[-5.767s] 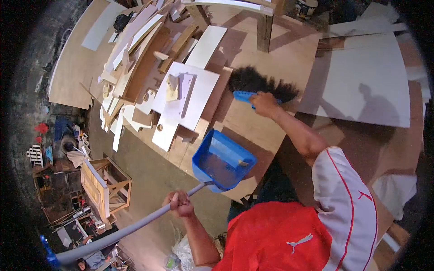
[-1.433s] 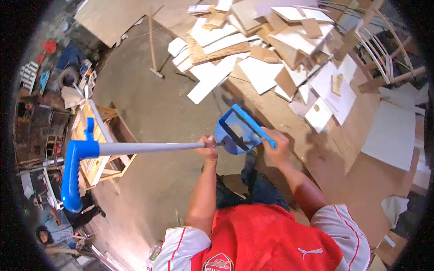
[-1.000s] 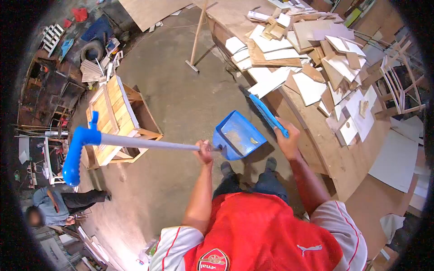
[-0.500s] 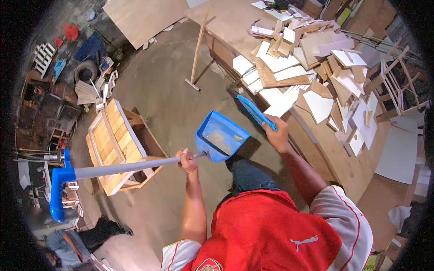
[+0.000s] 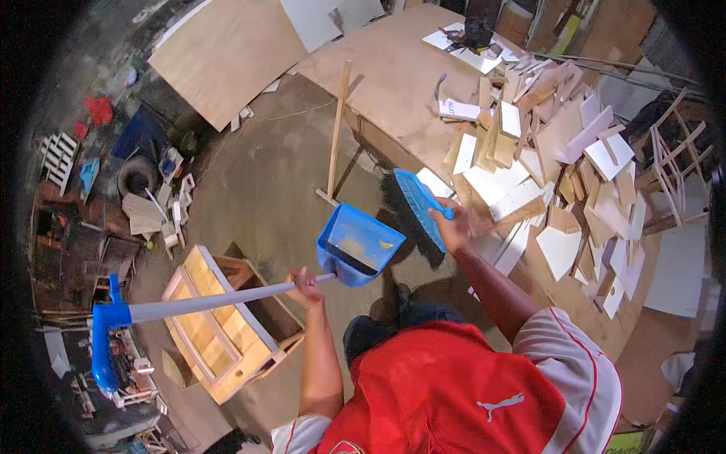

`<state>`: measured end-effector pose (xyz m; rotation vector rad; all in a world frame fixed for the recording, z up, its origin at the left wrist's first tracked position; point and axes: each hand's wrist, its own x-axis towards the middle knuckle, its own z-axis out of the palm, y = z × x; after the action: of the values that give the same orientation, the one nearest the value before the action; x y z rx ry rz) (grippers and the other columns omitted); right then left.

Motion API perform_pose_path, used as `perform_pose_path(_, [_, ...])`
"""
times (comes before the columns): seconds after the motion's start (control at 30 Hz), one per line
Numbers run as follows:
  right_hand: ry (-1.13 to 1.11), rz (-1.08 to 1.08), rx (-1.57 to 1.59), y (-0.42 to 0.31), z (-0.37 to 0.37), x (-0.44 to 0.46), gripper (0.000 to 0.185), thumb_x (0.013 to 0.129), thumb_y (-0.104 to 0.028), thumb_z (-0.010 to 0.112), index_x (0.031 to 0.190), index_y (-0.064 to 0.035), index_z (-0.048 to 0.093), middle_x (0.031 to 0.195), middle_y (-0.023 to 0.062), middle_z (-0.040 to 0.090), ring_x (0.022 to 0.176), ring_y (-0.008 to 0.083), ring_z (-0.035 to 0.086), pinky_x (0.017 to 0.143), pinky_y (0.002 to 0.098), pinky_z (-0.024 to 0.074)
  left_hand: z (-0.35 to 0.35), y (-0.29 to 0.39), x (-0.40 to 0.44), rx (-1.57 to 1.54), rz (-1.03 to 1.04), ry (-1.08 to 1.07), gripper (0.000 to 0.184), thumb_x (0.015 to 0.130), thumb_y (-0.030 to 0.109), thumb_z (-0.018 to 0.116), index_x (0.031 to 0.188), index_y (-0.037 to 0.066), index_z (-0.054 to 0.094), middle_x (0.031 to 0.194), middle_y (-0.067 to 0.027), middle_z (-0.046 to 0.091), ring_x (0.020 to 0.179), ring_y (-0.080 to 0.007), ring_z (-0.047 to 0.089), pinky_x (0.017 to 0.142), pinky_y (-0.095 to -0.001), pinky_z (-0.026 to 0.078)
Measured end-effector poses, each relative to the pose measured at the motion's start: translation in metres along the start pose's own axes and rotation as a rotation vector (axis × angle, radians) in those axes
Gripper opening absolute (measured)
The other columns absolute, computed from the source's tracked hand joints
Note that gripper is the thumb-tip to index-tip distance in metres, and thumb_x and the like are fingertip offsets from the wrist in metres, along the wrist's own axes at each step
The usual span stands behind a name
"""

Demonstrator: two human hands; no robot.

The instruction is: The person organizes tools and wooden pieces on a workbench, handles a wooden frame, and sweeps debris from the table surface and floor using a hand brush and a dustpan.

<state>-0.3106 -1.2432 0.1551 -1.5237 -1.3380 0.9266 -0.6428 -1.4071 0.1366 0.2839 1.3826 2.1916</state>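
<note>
My left hand [image 5: 305,287] is closed round the grey pole [image 5: 219,302] of a long-handled dustpan, close to where it meets the pan. The blue dustpan [image 5: 334,240] is held above the floor, with sawdust and a small yellowish scrap in it. At the pole's other end is a blue grip [image 5: 103,344]. My right hand [image 5: 451,227] grips the short handle of a blue hand brush [image 5: 416,203]. Dark bristles show along the brush's edge, between the dustpan and the workbench, apart from the pan.
A workbench [image 5: 386,91] on the right carries heaped wood and white board offcuts [image 5: 560,253]. A wooden cabinet [image 5: 208,318] stands on the floor at left. A T-shaped wooden pusher [image 5: 338,129] leans against the bench. A plywood sheet [image 5: 227,60], tyre [image 5: 138,175] and scraps lie further back.
The brush has turned, so more of its broad face and bristles show. The dustpan sits slightly lower and left in view. The surroundings have shifted as my head and body moved.
</note>
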Motion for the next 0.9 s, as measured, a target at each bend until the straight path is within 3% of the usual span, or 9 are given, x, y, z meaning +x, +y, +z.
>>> perform_pose_path(0.07, [0.030,0.028,0.078,-0.004,0.016,0.031,0.027,0.081,-0.018,0.077,0.103,-0.0047,0.075,0.098,0.0114,0.074,0.090,0.0179,0.068,0.084,0.0324,0.0512,0.022,-0.001,0.030,-0.109,-0.146,0.116,0.020,0.083,0.001,0.061,0.075,0.009,0.045,0.058,0.0015,0.040,0.046,-0.0071,0.037,0.042,-0.0257,0.031])
perform_pose_path(0.17, [0.064,-0.003,0.139,-0.021,0.034,0.069,0.028,0.084,-0.018,0.075,0.106,-0.0007,0.074,0.095,0.0081,0.072,0.088,0.0148,0.064,0.082,0.0300,0.0502,0.059,-0.010,0.070,-0.043,0.072,0.051,0.026,0.082,0.001,0.059,0.069,0.011,0.040,0.057,0.0023,0.037,0.045,-0.0072,0.036,0.041,-0.0256,0.030])
perform_pose_path(0.3, [0.068,0.102,0.263,-0.029,0.061,0.128,0.028,0.086,-0.017,0.076,0.106,0.0019,0.073,0.095,0.0068,0.071,0.087,0.0128,0.063,0.079,0.0286,0.0502,0.066,-0.037,0.149,-0.031,0.022,-0.151,0.031,0.081,0.003,0.059,0.065,0.014,0.035,0.055,0.0027,0.034,0.043,-0.0077,0.035,0.041,-0.0260,0.030])
perform_pose_path(0.43, [0.255,0.195,0.271,-0.022,0.079,0.180,0.030,0.086,-0.016,0.076,0.109,0.0029,0.072,0.097,0.0082,0.071,0.085,0.0155,0.064,0.078,0.0281,0.0504,0.101,-0.056,0.224,-0.043,-0.020,-0.222,0.032,0.082,0.005,0.059,0.064,0.015,0.034,0.054,0.0024,0.033,0.043,-0.0088,0.034,0.041,-0.0270,0.030])
perform_pose_path(0.57, [0.429,0.177,0.450,-0.031,0.079,0.224,0.029,0.086,-0.016,0.076,0.107,0.0026,0.072,0.098,0.0089,0.071,0.086,0.0176,0.064,0.080,0.0285,0.0501,0.149,-0.075,0.278,-0.035,-0.095,-0.197,0.033,0.082,0.006,0.059,0.064,0.015,0.033,0.053,0.0022,0.032,0.042,-0.0100,0.033,0.042,-0.0280,0.030])
perform_pose_path(0.63, [0.524,0.172,0.551,-0.042,0.072,0.245,0.028,0.086,-0.016,0.076,0.106,0.0026,0.072,0.097,0.0088,0.071,0.086,0.0179,0.064,0.081,0.0293,0.0499,0.172,-0.083,0.303,0.000,-0.105,-0.292,0.033,0.082,0.006,0.059,0.064,0.015,0.033,0.053,0.0020,0.032,0.043,-0.0102,0.033,0.043,-0.0281,0.031])
perform_pose_path(0.67, [0.629,0.168,0.353,-0.020,0.065,0.265,0.028,0.086,-0.021,0.075,0.103,0.0019,0.072,0.097,0.0102,0.071,0.087,0.0184,0.065,0.081,0.0324,0.0504,0.183,-0.088,0.314,0.014,-0.108,-0.339,0.033,0.082,0.006,0.059,0.064,0.015,0.033,0.054,0.0019,0.032,0.043,-0.0103,0.033,0.043,-0.0282,0.031])
perform_pose_path(0.77, [0.797,0.255,0.424,0.000,0.040,0.316,0.026,0.086,-0.018,0.075,0.104,0.0015,0.072,0.094,0.0076,0.069,0.086,0.0170,0.063,0.081,0.0306,0.0493,0.227,-0.089,0.331,0.037,-0.137,-0.423,0.032,0.083,0.007,0.059,0.064,0.015,0.033,0.055,0.0014,0.034,0.044,-0.0103,0.034,0.044,-0.0280,0.032])
perform_pose_path(0.9, [0.928,0.300,0.539,0.011,0.011,0.378,0.025,0.090,-0.018,0.073,0.105,0.0018,0.069,0.094,0.0080,0.069,0.084,0.0190,0.064,0.077,0.0331,0.0523,0.277,-0.097,0.342,0.116,-0.233,-0.368,0.026,0.083,0.008,0.058,0.069,0.013,0.037,0.057,0.0005,0.037,0.046,-0.0104,0.036,0.045,-0.0280,0.034])
